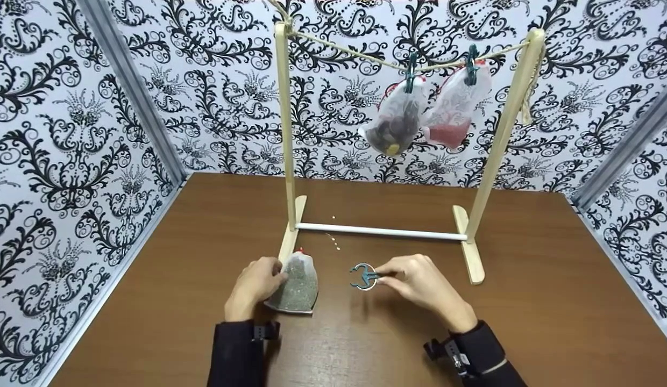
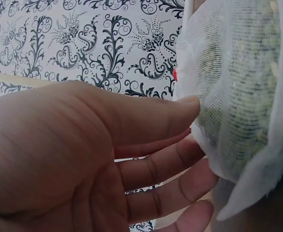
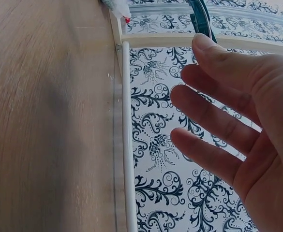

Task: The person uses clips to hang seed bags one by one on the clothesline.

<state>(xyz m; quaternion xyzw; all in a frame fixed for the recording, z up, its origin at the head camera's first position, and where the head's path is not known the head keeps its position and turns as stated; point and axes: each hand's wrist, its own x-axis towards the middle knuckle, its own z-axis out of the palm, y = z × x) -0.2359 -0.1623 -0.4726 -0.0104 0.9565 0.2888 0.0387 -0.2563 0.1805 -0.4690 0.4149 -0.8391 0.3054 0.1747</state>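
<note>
A white mesh bag (image 1: 298, 285) of greenish filling, with a red bit at its top, lies on the table in the head view. At its left edge is my left hand (image 1: 258, 279). The left wrist view has the thumb (image 2: 180, 111) against the mesh (image 2: 243, 87) and fingers at the bag's edge, pinching it. To the right, my right hand (image 1: 417, 279) pinches a teal clothespin (image 1: 364, 277) above the table, its curved jaws facing left. In the right wrist view the clothespin (image 3: 201, 19) shows between thumb and forefinger, the other fingers loosely extended.
Behind the hands stands a wooden frame (image 1: 492, 140) with a white crossbar (image 1: 382, 231) low down. From its rope (image 1: 344, 48), teal clothespins (image 1: 411, 75) hold a dark-filled mesh bag (image 1: 395, 115) and a pink-filled one (image 1: 452, 113). Pale crumbs (image 1: 334, 243) lie on the table (image 1: 167, 301).
</note>
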